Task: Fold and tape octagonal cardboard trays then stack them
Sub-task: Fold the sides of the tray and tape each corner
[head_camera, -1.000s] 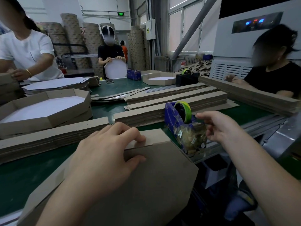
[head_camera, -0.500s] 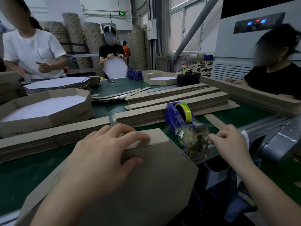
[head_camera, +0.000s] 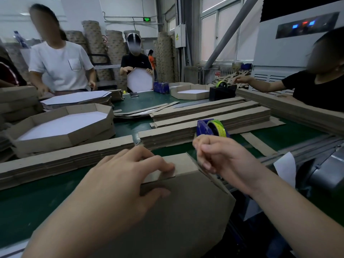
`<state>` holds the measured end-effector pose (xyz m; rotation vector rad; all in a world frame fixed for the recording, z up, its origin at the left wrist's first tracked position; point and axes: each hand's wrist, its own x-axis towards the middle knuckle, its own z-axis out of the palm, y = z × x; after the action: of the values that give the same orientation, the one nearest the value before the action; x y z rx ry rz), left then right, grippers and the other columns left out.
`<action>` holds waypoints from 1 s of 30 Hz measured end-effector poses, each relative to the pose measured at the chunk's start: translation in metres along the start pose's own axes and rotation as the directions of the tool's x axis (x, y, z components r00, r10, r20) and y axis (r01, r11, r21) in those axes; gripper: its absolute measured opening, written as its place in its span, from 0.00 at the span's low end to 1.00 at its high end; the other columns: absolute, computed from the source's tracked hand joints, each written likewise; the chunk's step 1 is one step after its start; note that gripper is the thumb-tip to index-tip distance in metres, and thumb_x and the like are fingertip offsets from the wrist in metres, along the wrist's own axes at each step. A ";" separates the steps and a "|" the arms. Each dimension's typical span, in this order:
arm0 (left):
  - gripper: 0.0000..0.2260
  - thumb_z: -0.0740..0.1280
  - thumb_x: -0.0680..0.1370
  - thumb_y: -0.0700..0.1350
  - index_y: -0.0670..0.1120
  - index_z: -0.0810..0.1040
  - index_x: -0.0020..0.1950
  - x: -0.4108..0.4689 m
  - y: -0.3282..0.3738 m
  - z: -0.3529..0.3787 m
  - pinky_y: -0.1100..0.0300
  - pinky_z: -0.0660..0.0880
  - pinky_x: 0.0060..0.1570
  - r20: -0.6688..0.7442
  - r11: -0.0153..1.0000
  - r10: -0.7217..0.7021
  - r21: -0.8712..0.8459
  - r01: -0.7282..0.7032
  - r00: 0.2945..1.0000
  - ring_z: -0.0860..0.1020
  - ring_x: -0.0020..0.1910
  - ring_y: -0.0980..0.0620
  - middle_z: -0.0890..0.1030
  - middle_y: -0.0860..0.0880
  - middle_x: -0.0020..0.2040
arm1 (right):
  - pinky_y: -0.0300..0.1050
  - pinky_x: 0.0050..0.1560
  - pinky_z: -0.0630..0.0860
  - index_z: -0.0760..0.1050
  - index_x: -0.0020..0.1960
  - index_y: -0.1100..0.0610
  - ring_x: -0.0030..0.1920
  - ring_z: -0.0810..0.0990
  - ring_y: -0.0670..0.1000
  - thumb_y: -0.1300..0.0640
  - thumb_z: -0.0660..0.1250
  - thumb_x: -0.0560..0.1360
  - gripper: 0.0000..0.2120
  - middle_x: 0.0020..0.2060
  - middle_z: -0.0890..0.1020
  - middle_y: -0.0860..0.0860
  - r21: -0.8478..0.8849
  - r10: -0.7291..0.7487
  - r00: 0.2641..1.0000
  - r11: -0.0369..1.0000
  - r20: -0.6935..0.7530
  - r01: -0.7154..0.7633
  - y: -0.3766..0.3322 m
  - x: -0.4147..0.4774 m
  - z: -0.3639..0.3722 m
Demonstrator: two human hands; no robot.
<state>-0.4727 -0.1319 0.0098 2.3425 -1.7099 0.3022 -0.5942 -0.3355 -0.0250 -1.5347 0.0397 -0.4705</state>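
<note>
The left hand lies spread, pressing the cardboard tray's folded flaps down at the bench's near edge. The right hand, fingers pinched together, hovers between tray and blue tape dispenser; whether it grips tape, I cannot tell.

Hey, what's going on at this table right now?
A person is assembling an upturned brown cardboard octagonal tray on a green conveyor table. The left hand presses a folded side flap flat, while the right hand, fingers pinched, hovers in front of the blue tape dispenser; whether it holds tape is unclear. A finished white-lined tray sits at the left, and others work around the table.
</note>
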 end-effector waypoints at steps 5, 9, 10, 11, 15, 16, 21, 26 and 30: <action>0.16 0.53 0.65 0.71 0.66 0.61 0.48 0.009 0.014 0.000 0.60 0.70 0.42 -0.043 0.999 -0.025 -0.033 0.024 0.999 0.69 0.45 0.60 0.68 0.66 0.53 | 0.37 0.30 0.64 0.78 0.31 0.52 0.29 0.69 0.46 0.57 0.65 0.69 0.08 0.38 0.72 0.56 -0.103 0.036 0.996 0.994 0.076 -0.028 -0.008 0.003 0.005; 0.16 0.56 0.65 0.70 0.64 0.63 0.48 0.010 0.012 0.006 0.59 0.72 0.44 -0.097 0.994 -0.062 -0.098 0.052 0.993 0.72 0.48 0.61 0.71 0.66 0.55 | 0.37 0.32 0.65 0.77 0.29 0.52 0.30 0.69 0.45 0.57 0.66 0.67 0.09 0.37 0.74 0.46 -0.223 0.133 0.982 0.969 0.133 -0.101 -0.017 0.009 0.003; 0.16 0.57 0.65 0.70 0.64 0.64 0.47 0.009 0.011 0.007 0.59 0.72 0.44 -0.103 0.992 -0.073 -0.115 0.061 0.992 0.73 0.49 0.62 0.71 0.66 0.55 | 0.38 0.32 0.65 0.77 0.29 0.52 0.29 0.69 0.45 0.57 0.66 0.67 0.09 0.37 0.74 0.46 -0.255 0.162 0.975 0.959 0.149 -0.120 -0.019 0.011 0.002; 0.16 0.58 0.65 0.69 0.64 0.64 0.47 0.008 0.009 0.007 0.59 0.73 0.45 -0.110 0.989 -0.083 -0.132 0.068 0.990 0.74 0.49 0.62 0.72 0.66 0.55 | 0.38 0.32 0.65 0.77 0.29 0.52 0.30 0.69 0.45 0.58 0.66 0.67 0.09 0.37 0.74 0.48 -0.282 0.187 0.968 0.950 0.166 -0.135 -0.022 0.012 0.001; 0.16 0.59 0.65 0.69 0.64 0.66 0.47 0.005 0.006 0.008 0.59 0.72 0.41 -0.115 0.986 -0.095 -0.145 0.078 0.989 0.75 0.49 0.62 0.72 0.67 0.54 | 0.37 0.32 0.66 0.76 0.29 0.51 0.32 0.69 0.46 0.57 0.65 0.68 0.10 0.39 0.72 0.54 -0.337 0.211 0.956 0.932 0.205 -0.134 -0.032 0.017 0.000; 0.16 0.59 0.65 0.70 0.64 0.66 0.47 0.005 0.006 0.008 0.61 0.72 0.40 -0.113 0.987 -0.096 -0.139 0.079 0.989 0.75 0.48 0.62 0.72 0.67 0.54 | 0.37 0.33 0.67 0.76 0.29 0.50 0.32 0.69 0.47 0.57 0.65 0.68 0.10 0.40 0.71 0.57 -0.341 0.202 0.957 0.932 0.210 -0.122 -0.035 0.018 -0.001; 0.16 0.59 0.65 0.70 0.63 0.66 0.47 0.003 0.006 0.008 0.57 0.74 0.42 -0.127 0.986 -0.104 -0.142 0.086 0.986 0.76 0.49 0.61 0.72 0.66 0.55 | 0.37 0.31 0.68 0.77 0.33 0.54 0.30 0.70 0.48 0.58 0.65 0.69 0.06 0.35 0.78 0.53 -0.392 0.223 0.947 0.912 0.233 -0.118 -0.042 0.024 -0.005; 0.16 0.60 0.65 0.69 0.61 0.68 0.46 0.003 0.006 0.008 0.56 0.75 0.41 -0.130 0.984 -0.101 -0.159 0.080 0.986 0.76 0.48 0.60 0.74 0.65 0.54 | 0.36 0.29 0.65 0.76 0.34 0.55 0.30 0.69 0.47 0.57 0.66 0.68 0.05 0.30 0.77 0.51 -0.455 0.279 0.921 0.880 0.270 -0.133 -0.039 0.026 -0.005; 0.14 0.61 0.66 0.67 0.61 0.68 0.44 0.002 0.007 0.008 0.54 0.75 0.40 -0.144 0.985 -0.086 -0.163 0.062 0.986 0.76 0.47 0.61 0.75 0.65 0.53 | 0.35 0.29 0.64 0.77 0.33 0.53 0.31 0.67 0.49 0.56 0.67 0.69 0.07 0.28 0.75 0.50 -0.459 0.293 0.914 0.877 0.281 -0.140 -0.039 0.029 -0.004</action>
<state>-0.4787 -0.1385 0.0029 2.2034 -1.5152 0.3099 -0.5798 -0.3469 0.0197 -2.0050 0.0493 0.0036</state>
